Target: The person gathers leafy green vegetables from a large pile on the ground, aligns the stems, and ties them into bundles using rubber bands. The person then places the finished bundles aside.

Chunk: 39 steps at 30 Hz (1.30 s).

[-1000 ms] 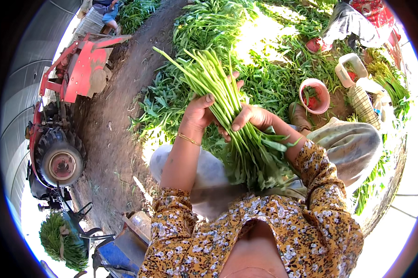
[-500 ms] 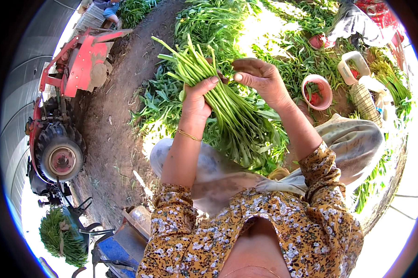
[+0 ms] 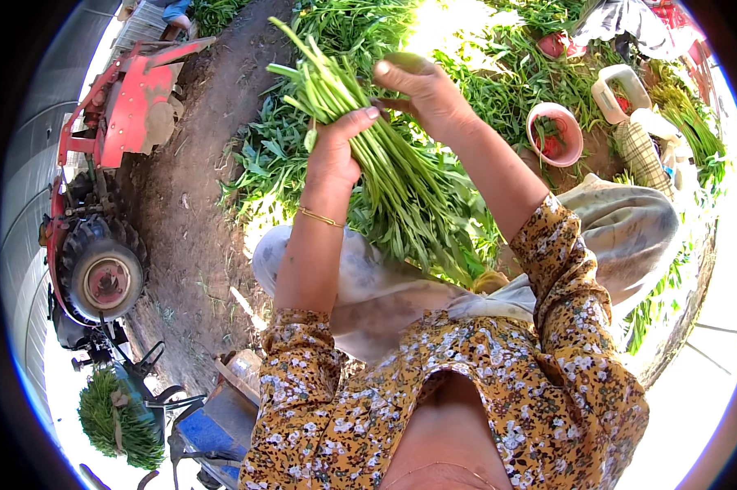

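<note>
A thick bundle of long green leafy stalks (image 3: 385, 171) is held up in front of me, cut ends pointing up and left, leaves hanging toward my lap. My left hand (image 3: 336, 147) is wrapped around the stalks just below the cut ends; a thin gold bracelet circles that wrist. My right hand (image 3: 426, 90) is raised at the upper side of the bundle, fingers curled and touching the stalk ends. Both forearms wear yellow flowered sleeves.
Cut greens (image 3: 475, 73) cover the ground ahead. A pink round bowl (image 3: 555, 135), a white jug (image 3: 620, 91) and a checked cloth lie at the right. A red walking tractor (image 3: 107, 188) stands on the dirt path at left, a bundled bunch of greens (image 3: 115, 416) below it. Another person sits at upper right.
Both hands have lifted the bundle higher and further from my lap. My right hand has slid from the middle of the stalks up to the cut ends.
</note>
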Motion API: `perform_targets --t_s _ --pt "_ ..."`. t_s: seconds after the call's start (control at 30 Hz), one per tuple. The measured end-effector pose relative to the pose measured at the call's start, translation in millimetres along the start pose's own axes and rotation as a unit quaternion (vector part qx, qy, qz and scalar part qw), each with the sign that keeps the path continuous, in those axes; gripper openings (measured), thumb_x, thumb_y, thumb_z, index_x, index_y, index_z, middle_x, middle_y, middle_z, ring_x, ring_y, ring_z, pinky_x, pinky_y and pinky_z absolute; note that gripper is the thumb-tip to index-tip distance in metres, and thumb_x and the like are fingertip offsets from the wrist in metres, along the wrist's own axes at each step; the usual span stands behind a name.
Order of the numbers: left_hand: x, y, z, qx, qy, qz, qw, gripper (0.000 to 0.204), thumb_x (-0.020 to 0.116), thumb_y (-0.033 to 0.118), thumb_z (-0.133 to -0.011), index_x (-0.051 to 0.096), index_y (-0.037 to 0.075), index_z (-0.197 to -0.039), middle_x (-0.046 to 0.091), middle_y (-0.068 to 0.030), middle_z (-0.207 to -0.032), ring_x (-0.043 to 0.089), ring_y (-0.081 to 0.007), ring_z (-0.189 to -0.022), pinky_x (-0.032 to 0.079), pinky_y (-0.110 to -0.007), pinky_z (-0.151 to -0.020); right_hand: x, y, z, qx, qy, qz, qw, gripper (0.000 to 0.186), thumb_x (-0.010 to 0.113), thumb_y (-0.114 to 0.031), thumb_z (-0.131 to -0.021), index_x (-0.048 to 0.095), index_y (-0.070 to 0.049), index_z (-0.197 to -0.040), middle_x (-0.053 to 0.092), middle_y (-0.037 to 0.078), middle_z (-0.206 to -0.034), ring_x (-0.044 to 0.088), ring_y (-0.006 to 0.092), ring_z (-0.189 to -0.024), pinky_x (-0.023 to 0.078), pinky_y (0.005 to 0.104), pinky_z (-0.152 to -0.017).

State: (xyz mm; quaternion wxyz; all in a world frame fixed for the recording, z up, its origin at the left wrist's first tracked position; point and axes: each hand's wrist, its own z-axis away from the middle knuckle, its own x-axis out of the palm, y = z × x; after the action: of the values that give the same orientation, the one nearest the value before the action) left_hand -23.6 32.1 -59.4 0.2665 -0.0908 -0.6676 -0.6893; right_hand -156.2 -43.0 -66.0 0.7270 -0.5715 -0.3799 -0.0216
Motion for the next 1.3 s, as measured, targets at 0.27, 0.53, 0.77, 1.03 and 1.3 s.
perform_targets --t_s 0.27,0.53,0.77,1.03,1.3 --pt "-2.9 -0.7 -4.4 -0.005 0.039 0.055 0.998 0.043 0.058 -0.005 -0.071 0.049 0.000 -0.112 0.059 -0.0130 -0.093 0.059 -0.0248 -0.086 0.050 -0.038 -0.082 -8.3 8.9 16.7 -0.081 -0.043 0.168 0.981 0.065 0.075 -0.036 -0.071 0.050 0.005 -0.114 0.057 0.014 -0.110 0.053 0.0200 -0.102 0.041 0.0313 -0.090" --pt "-9.8 3.2 -5.5 0.008 -0.073 0.097 0.993 0.043 0.060 0.002 -0.073 0.050 0.002 -0.114 0.060 -0.0169 -0.103 0.058 -0.0281 -0.095 0.045 -0.041 -0.091 20.1 15.9 22.7 -0.090 -0.065 0.095 0.989 0.129 0.086 -0.032 -0.053 -0.005 0.006 -0.137 0.032 0.026 -0.135 0.032 0.0330 -0.127 0.029 0.0373 -0.104" --pt "11.6 1.0 6.2 0.100 -0.071 -0.007 0.992 0.062 0.067 0.006 -0.074 0.038 0.002 -0.129 0.050 -0.0126 -0.125 0.050 -0.0210 -0.112 0.039 -0.034 -0.097 23.6 3.7 27.2 0.002 -0.199 0.125 0.972 0.103 0.080 -0.002 -0.054 0.018 0.009 -0.136 0.049 0.016 -0.124 0.046 0.0215 -0.116 0.035 0.0298 -0.099" --pt "16.9 6.3 -22.1 0.433 0.167 -0.396 0.792 0.084 0.047 0.054 -0.087 0.015 -0.004 -0.137 0.048 -0.0214 -0.120 0.051 -0.0238 -0.106 0.041 -0.033 -0.091 21.1 5.0 18.2 0.138 -0.100 0.094 0.981 0.040 0.071 0.003 -0.054 0.061 0.003 -0.092 0.064 0.009 -0.080 0.060 0.0173 -0.068 0.050 0.0297 -0.067" --pt "-20.0 60.1 -16.6 0.183 0.137 -0.093 0.969 0.074 0.037 0.059 -0.087 0.020 0.013 -0.142 0.026 -0.0197 -0.142 0.028 -0.0363 -0.129 0.020 -0.047 -0.106 -4.0 -48.4 19.3 0.126 -0.163 0.360 0.910 0.040 0.067 0.000 -0.053 0.058 0.002 -0.091 0.059 0.006 -0.072 0.056 0.0147 -0.068 0.048 0.0261 -0.063"
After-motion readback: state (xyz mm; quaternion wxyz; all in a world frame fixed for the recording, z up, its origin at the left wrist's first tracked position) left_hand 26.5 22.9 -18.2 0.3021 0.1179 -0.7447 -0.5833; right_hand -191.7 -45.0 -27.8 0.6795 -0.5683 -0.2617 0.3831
